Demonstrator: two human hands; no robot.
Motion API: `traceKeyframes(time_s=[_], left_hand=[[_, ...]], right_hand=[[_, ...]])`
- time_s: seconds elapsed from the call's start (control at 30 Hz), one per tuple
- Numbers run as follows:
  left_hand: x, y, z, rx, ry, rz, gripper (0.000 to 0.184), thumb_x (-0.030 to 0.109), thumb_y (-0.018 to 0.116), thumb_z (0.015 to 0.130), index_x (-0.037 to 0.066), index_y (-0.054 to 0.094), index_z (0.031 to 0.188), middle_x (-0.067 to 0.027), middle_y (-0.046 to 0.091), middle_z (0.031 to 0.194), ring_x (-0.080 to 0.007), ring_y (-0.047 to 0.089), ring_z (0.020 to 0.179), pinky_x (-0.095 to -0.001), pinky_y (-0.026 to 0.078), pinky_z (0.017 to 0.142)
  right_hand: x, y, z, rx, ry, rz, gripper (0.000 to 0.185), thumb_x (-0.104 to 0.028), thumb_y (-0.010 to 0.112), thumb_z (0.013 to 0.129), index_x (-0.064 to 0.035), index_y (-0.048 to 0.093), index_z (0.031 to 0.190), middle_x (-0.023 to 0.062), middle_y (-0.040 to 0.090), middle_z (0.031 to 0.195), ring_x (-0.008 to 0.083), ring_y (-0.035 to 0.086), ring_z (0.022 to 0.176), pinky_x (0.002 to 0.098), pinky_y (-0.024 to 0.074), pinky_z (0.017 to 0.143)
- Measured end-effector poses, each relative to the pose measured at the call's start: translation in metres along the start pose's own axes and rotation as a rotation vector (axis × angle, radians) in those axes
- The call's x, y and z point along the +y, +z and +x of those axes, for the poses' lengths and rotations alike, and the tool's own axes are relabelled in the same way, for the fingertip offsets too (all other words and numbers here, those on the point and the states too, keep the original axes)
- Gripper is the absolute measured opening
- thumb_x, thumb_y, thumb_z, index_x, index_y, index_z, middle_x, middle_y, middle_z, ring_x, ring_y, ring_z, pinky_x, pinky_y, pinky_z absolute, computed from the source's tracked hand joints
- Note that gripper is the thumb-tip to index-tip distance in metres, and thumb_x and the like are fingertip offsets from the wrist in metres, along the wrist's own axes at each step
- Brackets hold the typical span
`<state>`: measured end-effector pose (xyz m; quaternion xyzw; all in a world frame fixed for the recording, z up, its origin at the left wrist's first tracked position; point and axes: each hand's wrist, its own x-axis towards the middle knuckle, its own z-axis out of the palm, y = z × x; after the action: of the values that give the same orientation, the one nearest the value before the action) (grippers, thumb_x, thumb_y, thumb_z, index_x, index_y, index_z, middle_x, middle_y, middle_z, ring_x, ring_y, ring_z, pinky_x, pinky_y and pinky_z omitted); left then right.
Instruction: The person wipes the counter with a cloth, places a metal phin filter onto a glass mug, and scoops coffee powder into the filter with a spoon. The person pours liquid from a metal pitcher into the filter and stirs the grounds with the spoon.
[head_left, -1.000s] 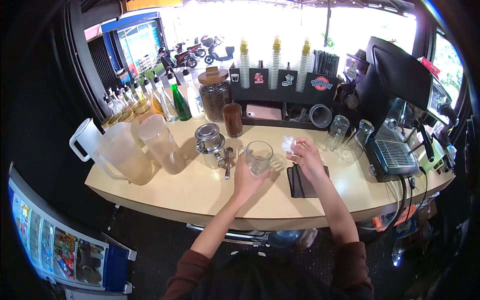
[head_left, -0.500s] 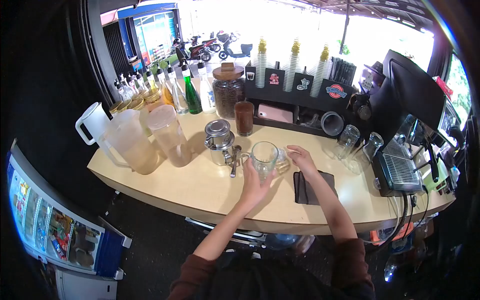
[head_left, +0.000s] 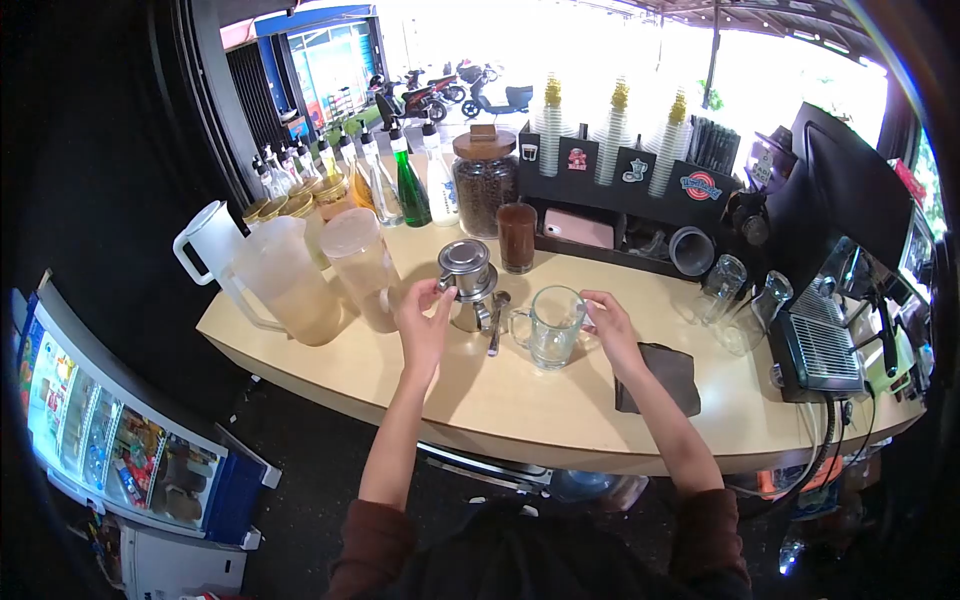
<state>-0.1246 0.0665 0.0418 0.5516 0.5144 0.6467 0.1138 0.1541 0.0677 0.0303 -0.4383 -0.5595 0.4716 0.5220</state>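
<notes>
A metal drip coffee filter [head_left: 466, 262] with a lid sits on top of a metal pitcher [head_left: 468, 316] on the counter. My left hand [head_left: 424, 318] has its fingertips closed on the filter's side handle. To the right stands an upright clear glass mug [head_left: 553, 328], its handle turned left, with no drink visible inside. My right hand [head_left: 610, 325] is at the mug's right side, fingers curled against the glass near the rim. A metal spoon [head_left: 495, 328] lies between the pitcher and the mug. Behind them is a tall glass of brown drink [head_left: 517, 240].
Plastic pitchers [head_left: 290, 285] and pump bottles [head_left: 408, 188] line the left side. A jar of coffee beans [head_left: 484, 190] and a black cup organizer [head_left: 610, 180] stand at the back. A dark folded cloth [head_left: 660, 380], glasses [head_left: 722, 285] and an espresso machine [head_left: 820, 345] are to the right.
My left hand has let go of the glass mug and moved left to the coffee filter's handle. My right hand has come up against the mug's right side. The view has shifted slightly.
</notes>
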Motion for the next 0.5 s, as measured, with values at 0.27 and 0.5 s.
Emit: traceKeyframes(time_s=[0.27,0.5], left_hand=[[-0.018,-0.008,0.019,-0.162,-0.119,-0.136,0.024,0.009,0.066,0.085,-0.008,0.061,0.1,-0.0091,0.067,0.088,-0.0106,0.062,0.08,-0.0233,0.049,0.073],[-0.013,-0.014,0.035,-0.235,-0.202,-0.31,0.02,0.007,0.067,0.084,-0.007,0.064,0.098,-0.0079,0.068,0.088,-0.0101,0.062,0.081,-0.0224,0.049,0.075]], right_hand=[[0.005,0.017,-0.028,0.009,-0.205,-0.065,0.052,-0.023,0.064,0.086,-0.0059,0.041,0.13,0.011,0.049,0.126,0.0211,0.05,0.112,0.0351,0.0444,0.091],[0.006,0.03,-0.029,-0.038,-0.129,-0.193,0.078,-0.017,0.077,0.074,-0.0056,0.031,0.136,0.0152,0.042,0.136,0.0256,0.043,0.125,0.0415,0.0369,0.102]])
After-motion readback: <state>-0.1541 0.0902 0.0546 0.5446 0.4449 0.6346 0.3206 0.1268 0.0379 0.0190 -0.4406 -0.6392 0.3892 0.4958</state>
